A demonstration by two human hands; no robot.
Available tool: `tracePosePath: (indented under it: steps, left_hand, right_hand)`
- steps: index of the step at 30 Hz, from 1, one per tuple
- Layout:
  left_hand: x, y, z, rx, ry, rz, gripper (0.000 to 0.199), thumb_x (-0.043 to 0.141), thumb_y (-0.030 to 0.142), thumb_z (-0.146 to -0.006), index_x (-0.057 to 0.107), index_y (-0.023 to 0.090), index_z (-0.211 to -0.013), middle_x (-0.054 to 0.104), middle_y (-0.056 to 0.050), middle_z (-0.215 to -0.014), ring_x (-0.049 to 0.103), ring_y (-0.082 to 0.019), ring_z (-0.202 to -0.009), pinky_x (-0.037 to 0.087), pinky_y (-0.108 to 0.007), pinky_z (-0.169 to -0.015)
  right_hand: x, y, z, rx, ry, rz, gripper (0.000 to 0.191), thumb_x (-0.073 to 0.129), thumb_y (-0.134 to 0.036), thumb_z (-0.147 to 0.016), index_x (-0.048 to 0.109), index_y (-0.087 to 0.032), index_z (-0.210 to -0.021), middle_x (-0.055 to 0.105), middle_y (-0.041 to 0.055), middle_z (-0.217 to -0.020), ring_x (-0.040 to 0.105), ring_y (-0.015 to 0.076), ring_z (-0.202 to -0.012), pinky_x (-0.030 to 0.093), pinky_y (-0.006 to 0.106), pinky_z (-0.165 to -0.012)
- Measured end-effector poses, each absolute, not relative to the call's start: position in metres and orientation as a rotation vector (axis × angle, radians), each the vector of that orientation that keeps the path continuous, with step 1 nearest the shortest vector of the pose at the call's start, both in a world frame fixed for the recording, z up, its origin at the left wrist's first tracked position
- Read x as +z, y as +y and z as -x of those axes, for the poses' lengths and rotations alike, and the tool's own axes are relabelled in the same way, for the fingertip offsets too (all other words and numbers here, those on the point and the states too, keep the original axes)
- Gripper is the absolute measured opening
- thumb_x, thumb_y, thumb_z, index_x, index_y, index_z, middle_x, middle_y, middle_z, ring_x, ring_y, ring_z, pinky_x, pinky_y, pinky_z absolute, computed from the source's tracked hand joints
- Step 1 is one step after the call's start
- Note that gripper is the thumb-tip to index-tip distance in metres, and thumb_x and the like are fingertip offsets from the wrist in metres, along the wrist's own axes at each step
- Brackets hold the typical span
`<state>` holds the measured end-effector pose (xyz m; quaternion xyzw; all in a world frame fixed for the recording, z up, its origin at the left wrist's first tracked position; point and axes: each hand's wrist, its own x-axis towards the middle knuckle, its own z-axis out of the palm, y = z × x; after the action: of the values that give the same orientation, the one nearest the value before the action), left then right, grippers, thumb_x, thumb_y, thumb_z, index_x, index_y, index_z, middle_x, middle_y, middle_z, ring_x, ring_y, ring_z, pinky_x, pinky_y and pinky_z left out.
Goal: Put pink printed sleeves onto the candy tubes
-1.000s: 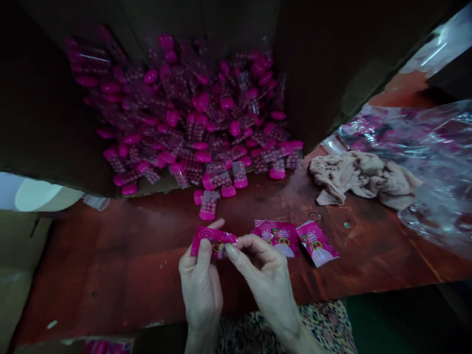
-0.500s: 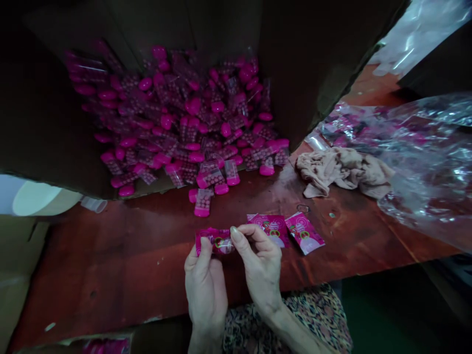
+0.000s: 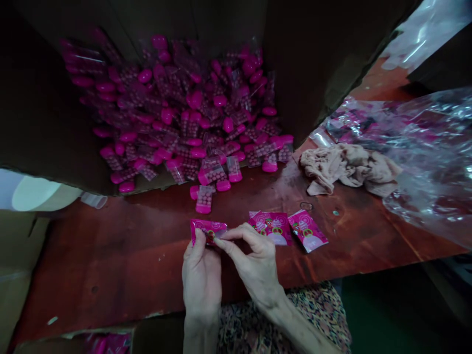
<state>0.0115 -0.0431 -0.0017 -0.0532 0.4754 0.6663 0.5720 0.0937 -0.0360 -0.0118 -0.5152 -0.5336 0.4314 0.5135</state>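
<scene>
A small pink printed packet (image 3: 198,228) is held over the red-brown table, near its front edge. My left hand (image 3: 202,275) grips the packet's left part, with the thumb on top. My right hand (image 3: 254,260) pinches its right end between thumb and forefinger. Whether anything is inside the packet I cannot make out. Just right of my right hand, flat pink packets (image 3: 278,230) lie overlapping, and one more packet (image 3: 309,231) lies slanted beside them. Beyond my hands stands a small clear container with a pink cap (image 3: 204,199), filled with round pink balls.
A large cardboard box (image 3: 306,64) lies open towards me, with many pink-capped containers (image 3: 191,128) spilling from it. A crumpled cloth (image 3: 350,167) and a clear plastic bag (image 3: 435,182) lie at right. A white bowl (image 3: 40,194) is at left; a box (image 3: 73,346) sits below the table edge.
The packet has turned flatter, with more of its printed face showing. My right thumb and forefinger have shifted left and slightly down along it. The view has moved slightly.
</scene>
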Motion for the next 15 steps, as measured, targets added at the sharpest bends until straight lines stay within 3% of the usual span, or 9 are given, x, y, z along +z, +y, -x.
tracePosePath:
  steps: [4, 15]
  left_hand:
    - [-0.006, -0.044, -0.01, 1.546, 1.038, 0.166, 0.016, 0.058, 0.021, -0.083, 0.069, 0.013, -0.073, 0.068, -0.003, -0.072, 0.061, -0.009, -0.067, 0.05, -0.02, -0.068]
    - [-0.003, -0.039, -0.005, 1.573, 1.072, 0.104, 0.013, 0.063, 0.025, -0.079, 0.069, 0.016, -0.073, 0.07, -0.001, -0.071, 0.062, -0.01, -0.065, 0.05, -0.023, -0.069]
  right_hand:
    - [-0.006, -0.036, -0.097, 0.834, -1.47, 1.199, 0.01, 0.064, -0.012, -0.078, 0.067, -0.018, -0.07, 0.069, 0.0027, -0.065, 0.06, 0.0162, -0.062, 0.049, 0.03, -0.06]
    - [0.001, -0.041, -0.11, 0.667, -1.439, 1.167, 0.014, 0.062, -0.006, -0.078, 0.065, -0.02, -0.083, 0.067, 0.0014, -0.071, 0.059, 0.0146, -0.064, 0.049, 0.03, -0.062]
